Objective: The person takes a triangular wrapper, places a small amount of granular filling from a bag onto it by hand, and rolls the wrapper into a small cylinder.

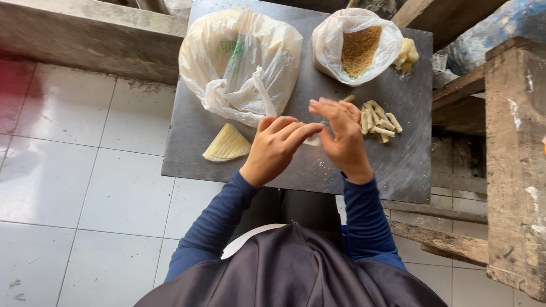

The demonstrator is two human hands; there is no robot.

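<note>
My left hand (276, 148) and my right hand (341, 133) meet over a grey metal tabletop (398, 165). Their fingertips pinch a small pale wrapper piece between them; most of it is hidden by the fingers. Just right of my right hand lies a pile of several small pale rolled sticks (378, 121). A triangular stack of thin yellowish wrapper sheets (226, 145) lies to the left of my left hand. An open white plastic bag holding brown crumbly filling (359, 48) stands at the far side of the table.
A large crumpled translucent plastic bag (242, 62) sits at the far left of the table. A pale lumpy thing (407, 55) lies beside the filling bag. Rough wooden furniture (512, 159) stands to the right. White floor tiles (79, 187) lie to the left.
</note>
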